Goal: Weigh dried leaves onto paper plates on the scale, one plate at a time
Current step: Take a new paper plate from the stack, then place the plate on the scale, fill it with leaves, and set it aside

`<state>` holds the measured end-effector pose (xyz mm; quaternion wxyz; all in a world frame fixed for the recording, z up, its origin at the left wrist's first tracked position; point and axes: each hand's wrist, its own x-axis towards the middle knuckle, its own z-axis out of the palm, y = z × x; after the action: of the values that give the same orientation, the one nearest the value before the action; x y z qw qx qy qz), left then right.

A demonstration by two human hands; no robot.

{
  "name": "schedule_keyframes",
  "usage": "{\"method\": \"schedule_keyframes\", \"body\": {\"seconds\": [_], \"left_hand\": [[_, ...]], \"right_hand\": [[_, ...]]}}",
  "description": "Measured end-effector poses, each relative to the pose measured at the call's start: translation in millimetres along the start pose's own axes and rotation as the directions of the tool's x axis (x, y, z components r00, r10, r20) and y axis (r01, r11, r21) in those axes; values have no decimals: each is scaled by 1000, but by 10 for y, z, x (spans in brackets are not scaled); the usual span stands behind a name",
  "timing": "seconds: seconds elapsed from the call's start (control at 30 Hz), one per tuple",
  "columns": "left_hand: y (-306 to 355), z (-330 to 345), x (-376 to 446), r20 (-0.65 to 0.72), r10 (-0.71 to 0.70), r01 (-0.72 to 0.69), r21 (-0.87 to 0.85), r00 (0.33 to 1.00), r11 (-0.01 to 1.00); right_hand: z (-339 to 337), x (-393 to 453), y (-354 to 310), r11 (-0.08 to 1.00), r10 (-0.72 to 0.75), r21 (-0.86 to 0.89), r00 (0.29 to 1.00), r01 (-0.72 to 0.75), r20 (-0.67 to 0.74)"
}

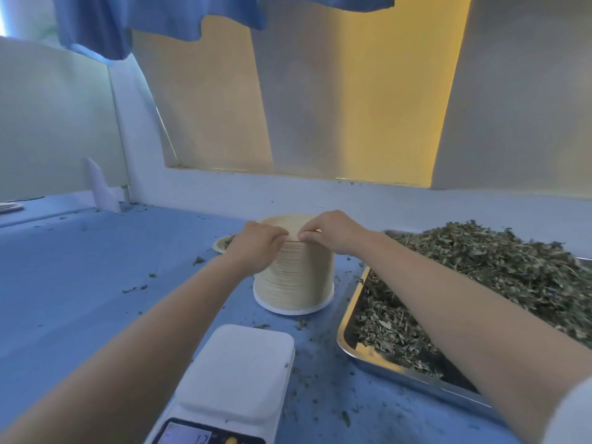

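Note:
A tall stack of cream paper plates [298,277] stands on the blue table [80,283] beyond the scale. My left hand [259,241] lies against the stack's upper left edge, its fingers curled on the top plates. My right hand [333,232] pinches the rim of the top plate from the right. The white scale [237,376] sits near me with nothing on its platform; its display is lit. A heap of dried leaves [499,270] fills the steel tray [349,341] on the right.
A plate with some leaves [224,243] lies behind my left hand. Another plate [9,207] sits at the far left edge. Leaf crumbs are scattered over the table. A white wall ledge and a yellow panel rise behind.

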<state>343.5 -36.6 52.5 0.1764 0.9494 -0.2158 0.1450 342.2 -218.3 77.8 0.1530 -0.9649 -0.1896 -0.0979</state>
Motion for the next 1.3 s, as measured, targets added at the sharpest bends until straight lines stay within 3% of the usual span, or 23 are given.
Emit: {"method": "schedule_keyframes", "body": {"seconds": [0.17, 0.43, 0.63, 0.77, 0.93, 1.03, 1.13, 1.3], "left_hand": [[61, -132, 89, -132, -10, -10, -150, 991, 989], [289, -555, -492, -300, 187, -205, -30, 936, 978], [239, -582, -1348, -293, 219, -234, -18, 931, 972], [97, -331, -1743, -260, 168, -181, -27, 951, 983], [-108, 59, -2030, -210, 63, -87, -108, 976, 990], [-238, 220, -2118, -187, 50, -65, -74, 981, 995], [-306, 305, -2179, -164, 35, -49, -79, 986, 996], [-363, 276, -2227, -160, 11, -46, -220, 987, 974]], "right_hand": [[-146, 39, 39, 997, -42, 55, 990, 50, -134], [-317, -557, -254, 979, -109, 142, 961, 148, -254], [-25, -1141, -667, 958, -219, 133, 950, 252, -222], [409, -1327, -798, 943, -289, 120, 944, 310, -162], [927, -1430, -833, 946, -277, 144, 955, 291, -105], [1136, -1422, -854, 950, -262, 154, 962, 271, -74], [1253, -1376, -862, 962, -261, 83, 965, 261, -5], [1309, -1376, -845, 958, -285, 21, 957, 287, -61]]}}
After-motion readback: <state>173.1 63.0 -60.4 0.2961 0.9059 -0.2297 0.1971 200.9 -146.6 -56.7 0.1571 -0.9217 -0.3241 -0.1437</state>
